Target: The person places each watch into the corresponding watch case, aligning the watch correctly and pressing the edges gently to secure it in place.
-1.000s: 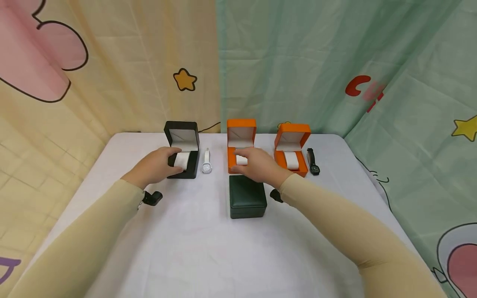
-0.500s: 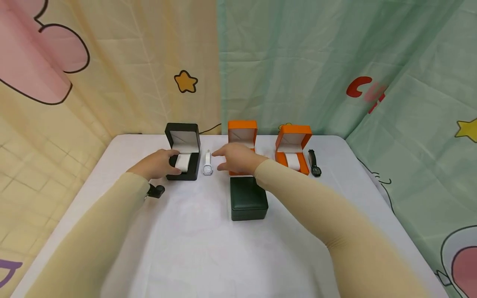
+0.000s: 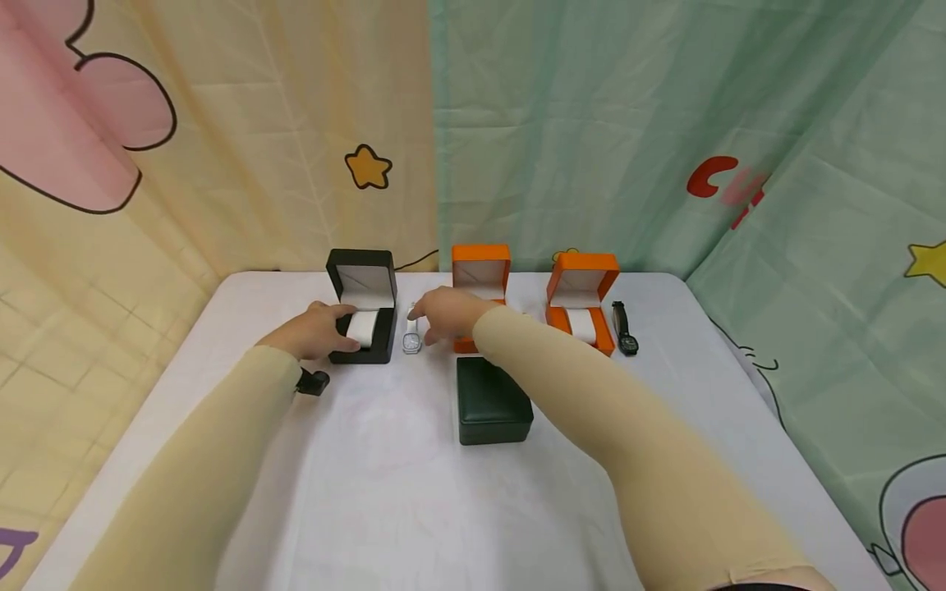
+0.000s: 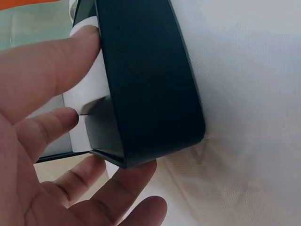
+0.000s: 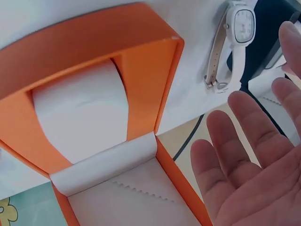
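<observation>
My left hand (image 3: pixel 306 331) is at an open black watch box (image 3: pixel 360 259) at the back left. Its thumb and index finger pinch the white cushion (image 4: pixel 89 92) in the box, while the other fingers lie by the box's side in the left wrist view. A white watch (image 3: pixel 411 341) lies on the table just right of that box. Over it reaches my right hand (image 3: pixel 449 316), fingers spread and fairly straight, the fingertips overlapping the strap in the head view. In the right wrist view the palm is bare and the watch (image 5: pixel 243 28) stands apart from the fingers.
Partly behind my right hand is an open orange box (image 3: pixel 480 254) with a white cushion. Another open orange box (image 3: pixel 584 264) stands to its right, beside a black watch (image 3: pixel 624 328). A closed dark green box (image 3: pixel 493 402) sits in front, under the right forearm. Curtains hang behind.
My right hand has moved left from the middle orange box's cushion to the white watch. My left hand has stayed at the black box's cushion.
</observation>
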Demonstrator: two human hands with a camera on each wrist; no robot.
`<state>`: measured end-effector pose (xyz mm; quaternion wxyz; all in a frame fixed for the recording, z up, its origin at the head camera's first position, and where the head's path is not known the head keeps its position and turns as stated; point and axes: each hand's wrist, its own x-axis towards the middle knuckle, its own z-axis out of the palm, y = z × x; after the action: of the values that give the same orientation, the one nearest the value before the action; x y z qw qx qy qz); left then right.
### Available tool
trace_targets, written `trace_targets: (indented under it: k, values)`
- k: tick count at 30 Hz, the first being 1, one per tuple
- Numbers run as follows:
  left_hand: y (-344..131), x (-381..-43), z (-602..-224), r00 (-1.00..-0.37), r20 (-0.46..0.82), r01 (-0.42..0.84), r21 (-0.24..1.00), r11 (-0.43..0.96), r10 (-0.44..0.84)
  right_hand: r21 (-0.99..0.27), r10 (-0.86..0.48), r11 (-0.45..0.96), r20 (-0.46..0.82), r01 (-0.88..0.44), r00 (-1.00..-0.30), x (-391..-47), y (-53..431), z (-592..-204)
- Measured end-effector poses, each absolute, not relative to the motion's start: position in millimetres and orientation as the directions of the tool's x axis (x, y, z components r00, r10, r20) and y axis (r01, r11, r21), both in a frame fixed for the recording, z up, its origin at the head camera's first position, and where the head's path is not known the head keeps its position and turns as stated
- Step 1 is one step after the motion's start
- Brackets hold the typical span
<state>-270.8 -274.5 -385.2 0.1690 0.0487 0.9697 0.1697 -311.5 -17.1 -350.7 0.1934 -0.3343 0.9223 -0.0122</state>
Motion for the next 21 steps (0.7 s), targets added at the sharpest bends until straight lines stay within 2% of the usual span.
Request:
trace_targets:
  k: [8, 15, 21]
  values:
    - [-280, -281, -396, -0.935, -0.313, 0.046, 0.356, 0.934, 0.165, -0.14, -0.637, 0.759, -0.362, -0.635, -0.681, -320, -24, -347]
    - [-275, -281, -397, -0.933, -0.327, 0.013, 0.385, 0.923, 0.149, -0.14, -0.621, 0.765, -0.418, -0.629, -0.663, -326, -29, -356]
    - [-277, -284, -399, -0.935, -0.323, 0.016, 0.376, 0.927, 0.147, -0.131, -0.625, 0.76, -0.414, -0.637, -0.662, -328, -32, -365]
